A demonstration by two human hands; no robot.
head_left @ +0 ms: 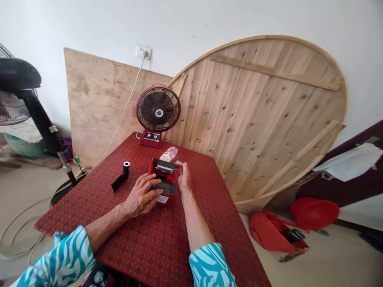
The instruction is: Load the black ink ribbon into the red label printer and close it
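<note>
A small red and black machine (171,196), which looks like a label printer, sits on the table with its black lid (167,163) raised. My left hand (145,193) rests on its left side, fingers stretched out over the dark compartment. At the right side, my right hand (184,177) pinches the edge of the raised lid between thumb and fingers. Left of the machine stands a roll of black tape (126,167), its loose end trailing on the cloth. Just behind the lid lies a clear plastic bottle (169,154) with a red and white label.
A dark red fan (158,113) stands at the far end of the red patterned table (203,223). Against the wall lean a round wooden tabletop (254,119) and a plywood board (95,103). A black standing fan (44,115) is on the left; a red bag (266,233) lies on the floor.
</note>
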